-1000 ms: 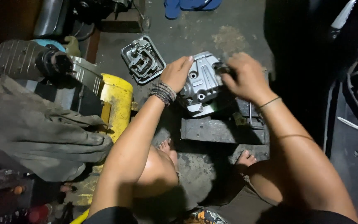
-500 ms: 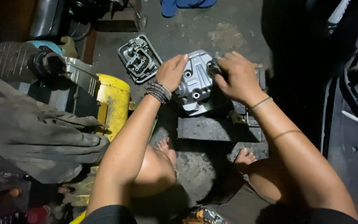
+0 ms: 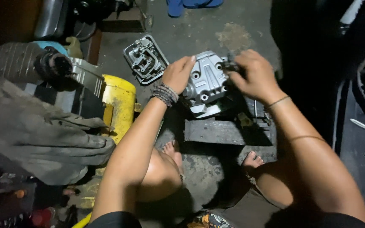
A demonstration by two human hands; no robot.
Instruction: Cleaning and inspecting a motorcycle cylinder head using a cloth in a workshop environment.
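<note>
Down on a stained concrete floor [image 3: 233,29], a person is squatting over engine parts, bare feet showing at the lower centre of the frame. At the far left, a crumpled grey cloth [image 3: 34,135] is lying over dark clutter, with a ribbed metal engine block [image 3: 26,63] sitting above it in the upper left and a yellow container [image 3: 119,103] standing just beside both. Further right, in the upper middle, a square metal cover plate [image 3: 145,59] is resting flat on the floor, close to the left hand [image 3: 177,75] but not touching it. That hand, a beaded bracelet [image 3: 164,94] circling its wrist, is pressing against the left side of a grey cast engine cover [image 3: 208,82], its fingers laid loosely curled along the casting rather than closed around it. The cover is sitting tilted at the centre of the frame, propped on a dark metal block [image 3: 220,131]. To its right, the right hand [image 3: 254,76] is pinching a small dark part [image 3: 230,66] at the cover's upper right edge, fingers closed tight on it; what kind of part it is cannot be told.
</note>
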